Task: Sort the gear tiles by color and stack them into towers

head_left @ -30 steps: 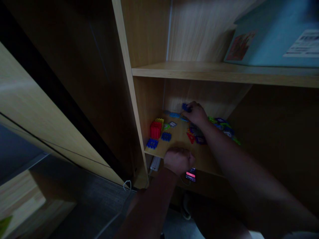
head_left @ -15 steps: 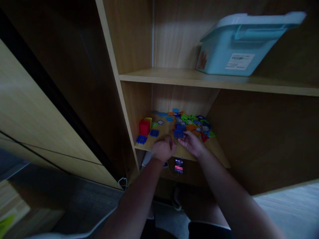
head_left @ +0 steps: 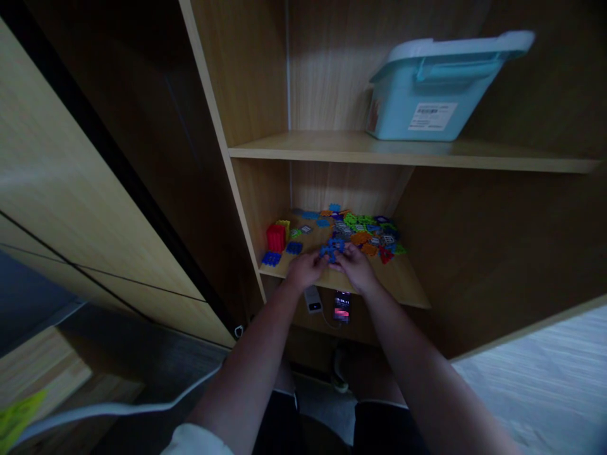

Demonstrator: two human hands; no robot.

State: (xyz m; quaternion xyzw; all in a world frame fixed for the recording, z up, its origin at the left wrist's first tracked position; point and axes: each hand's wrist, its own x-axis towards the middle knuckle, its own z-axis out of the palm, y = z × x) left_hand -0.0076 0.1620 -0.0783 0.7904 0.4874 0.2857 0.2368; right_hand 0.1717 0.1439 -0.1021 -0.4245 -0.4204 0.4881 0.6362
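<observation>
Blue plastic interlocking piece [head_left: 332, 250] lies between my left hand [head_left: 306, 270] and right hand [head_left: 355, 268] on the pale wooden shelf [head_left: 401, 283], both sets of fingers half-curled at its sides (from here I cannot tell whether they grip it, which hand is nearer, or its long axis).

The light is rather dim; a wooden cabinet [head_left: 251, 76] with a shelf [head_left: 332, 146] stands open, its pale door [head_left: 90, 189] at left, over grey floor [head_left: 535, 373].

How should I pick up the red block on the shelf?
Reach down from above and hold the red block by its left and right sides. It is a chunky shape standing upright, and its sides are the easiest to reach, because a blue piece lies in front and a yellow piece sits behind.
</observation>
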